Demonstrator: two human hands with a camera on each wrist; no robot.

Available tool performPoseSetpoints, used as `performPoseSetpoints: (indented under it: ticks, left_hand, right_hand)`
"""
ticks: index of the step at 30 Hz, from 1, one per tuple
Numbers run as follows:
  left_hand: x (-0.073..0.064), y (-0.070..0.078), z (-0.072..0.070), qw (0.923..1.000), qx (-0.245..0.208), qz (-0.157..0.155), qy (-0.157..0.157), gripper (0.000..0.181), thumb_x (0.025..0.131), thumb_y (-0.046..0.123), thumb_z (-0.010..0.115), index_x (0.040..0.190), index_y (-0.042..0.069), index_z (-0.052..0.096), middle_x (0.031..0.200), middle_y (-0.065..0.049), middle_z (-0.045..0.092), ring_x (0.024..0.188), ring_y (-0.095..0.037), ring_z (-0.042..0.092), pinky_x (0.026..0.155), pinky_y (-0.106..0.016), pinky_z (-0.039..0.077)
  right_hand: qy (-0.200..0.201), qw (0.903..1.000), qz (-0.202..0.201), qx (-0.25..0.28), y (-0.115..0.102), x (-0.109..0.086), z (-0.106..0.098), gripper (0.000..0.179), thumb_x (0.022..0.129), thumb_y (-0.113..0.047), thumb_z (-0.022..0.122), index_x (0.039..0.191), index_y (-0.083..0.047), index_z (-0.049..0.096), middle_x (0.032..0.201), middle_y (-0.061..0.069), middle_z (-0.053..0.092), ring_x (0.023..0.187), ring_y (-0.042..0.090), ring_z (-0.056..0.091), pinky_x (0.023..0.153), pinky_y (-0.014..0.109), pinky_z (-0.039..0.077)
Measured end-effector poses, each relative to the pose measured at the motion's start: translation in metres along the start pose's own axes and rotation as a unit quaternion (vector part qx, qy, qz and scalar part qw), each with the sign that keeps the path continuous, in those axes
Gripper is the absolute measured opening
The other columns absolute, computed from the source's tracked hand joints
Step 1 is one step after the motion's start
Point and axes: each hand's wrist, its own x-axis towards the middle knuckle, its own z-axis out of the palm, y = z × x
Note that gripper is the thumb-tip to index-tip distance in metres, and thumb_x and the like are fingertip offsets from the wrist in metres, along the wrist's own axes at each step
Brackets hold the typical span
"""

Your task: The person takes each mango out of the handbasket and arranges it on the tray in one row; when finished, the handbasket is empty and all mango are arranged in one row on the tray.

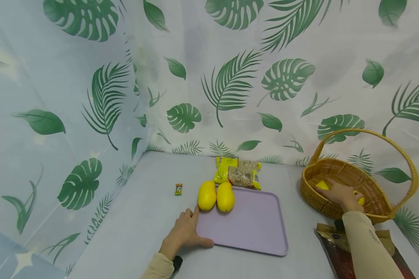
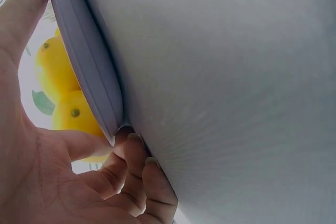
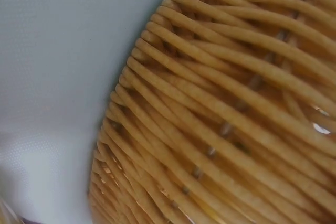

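Picking from the basket (image 1: 315,203) seems in hand: right hand (image 1: 340,193) over a yellow fruit (image 1: 322,185), two o'clock of the tray (image 1: 251,226) — the next move calls for a sure grip. Left hand (image 1: 186,230), thumb spread from fingers, touches the tray's eight o'clock corner. Right fingertips are hidden — pinching or not, I can't tell.

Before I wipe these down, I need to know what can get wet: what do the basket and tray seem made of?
The basket looks like rattan or plastic imitation, slightly glossy: round tan strands are woven. The tray is probably matte plastic, judging by its smooth, evenly lilac surface and raised rim.
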Motion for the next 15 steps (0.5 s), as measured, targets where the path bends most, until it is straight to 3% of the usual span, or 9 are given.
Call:
performPoseSetpoints:
  ticks: [4, 15]
  left_hand:
    - [0.0000, 0.0004, 0.0009, 1.0000, -0.001, -0.001, 0.000, 0.137, 0.059, 0.076, 0.082, 0.159, 0.002, 0.023, 0.130, -0.024, 0.050, 0.105, -0.029, 0.049, 0.094, -0.050, 0.047]
    - [-0.0003, 0.0000, 0.0002, 1.0000, -0.004, 0.002, 0.001, 0.136, 0.059, 0.074, 0.083, 0.158, 0.001, 0.024, 0.125, -0.023, 0.051, 0.102, -0.027, 0.048, 0.092, -0.048, 0.046]
  right_hand:
    - [-0.004, 1.0000, -0.004, 0.004, 0.0006, -0.0003, -0.0018, 0.099, 0.096, -0.075, 0.033, 0.155, 0.003, 0.018, 0.144, 0.049, 0.024, 0.122, 0.085, 0.007, 0.092, 0.090, 0.007]
    - [0.061, 0.9980, 0.004, 0.019, 0.0004, -0.0033, 0.0025, 0.104, 0.094, -0.077, 0.035, 0.155, 0.005, 0.015, 0.142, 0.052, 0.025, 0.122, 0.082, 0.018, 0.088, 0.089, 0.013]
